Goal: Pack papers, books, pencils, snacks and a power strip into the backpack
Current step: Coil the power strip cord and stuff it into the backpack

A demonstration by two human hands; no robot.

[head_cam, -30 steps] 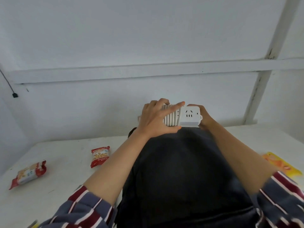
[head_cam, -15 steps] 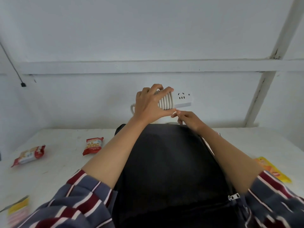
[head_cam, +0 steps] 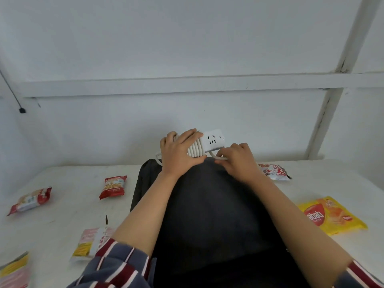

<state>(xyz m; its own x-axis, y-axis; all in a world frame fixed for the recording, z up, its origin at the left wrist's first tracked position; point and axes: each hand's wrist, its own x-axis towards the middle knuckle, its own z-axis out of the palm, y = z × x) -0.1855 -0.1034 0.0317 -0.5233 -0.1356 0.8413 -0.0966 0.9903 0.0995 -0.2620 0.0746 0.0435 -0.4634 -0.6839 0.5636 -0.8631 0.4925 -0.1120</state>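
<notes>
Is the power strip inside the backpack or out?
Out. The left hand grips the power strip above the far end of the backpack; the right hand pinches its loose cord.

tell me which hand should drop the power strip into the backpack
Probably left. The left hand grips the power strip round its wound cord, near the backpack; the right hand only pinches a loose cord loop.

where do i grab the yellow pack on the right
On the yellow pack, probably pinch the near short edge, coming from above on the person's side. It lies flat on the table, too thin to wrap, and that edge points toward the person with bare table around it.
</notes>
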